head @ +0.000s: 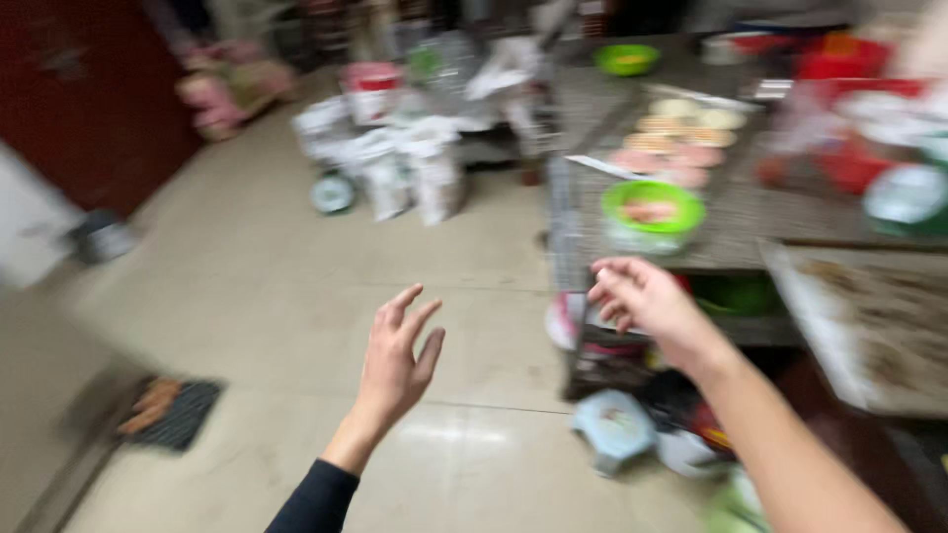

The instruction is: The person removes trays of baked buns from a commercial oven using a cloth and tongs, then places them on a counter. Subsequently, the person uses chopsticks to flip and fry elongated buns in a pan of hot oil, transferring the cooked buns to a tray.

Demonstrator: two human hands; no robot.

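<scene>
Green bowl [653,207] sits near the front edge of a stone desk [750,212], with pale pink pieces inside. Just below it, the right hand [647,301] hovers empty, fingers loosely curled and apart. The left hand [397,360], in a dark sleeve, hangs over the tiled floor [267,286], fingers spread, holding nothing. White sacks [410,173] stand behind. Everything is motion-blurred.
</scene>
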